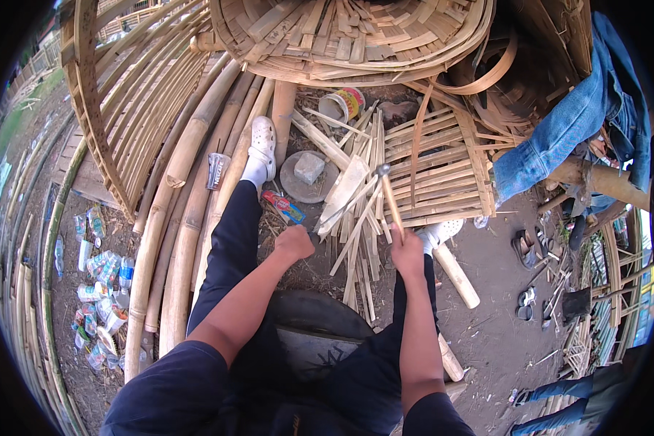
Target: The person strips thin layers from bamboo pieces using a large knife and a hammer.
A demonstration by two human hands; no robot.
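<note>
My left hand (294, 245) is closed in a fist at the near end of a long thin grey blade (349, 203), seemingly by a dark handle mostly hidden in the fingers. The blade slants up and right over a pile of split bamboo strips (354, 254). My right hand (408, 253) grips a hammer (392, 200) low on its wooden handle. The metal head points away from me, close to the blade's far end; whether they touch I cannot tell. A pale flat wedge of wood (347, 185) lies under the blade.
A slatted bamboo panel (439, 171) lies right of the strips. Left of them are a stone block (309, 168) on a round slab, a cup (218, 171) and long bamboo poles (189, 240). A woven basket-like piece (356, 43) stands ahead; jeans (559, 138) hang right. Another person's legs (559, 403) show lower right.
</note>
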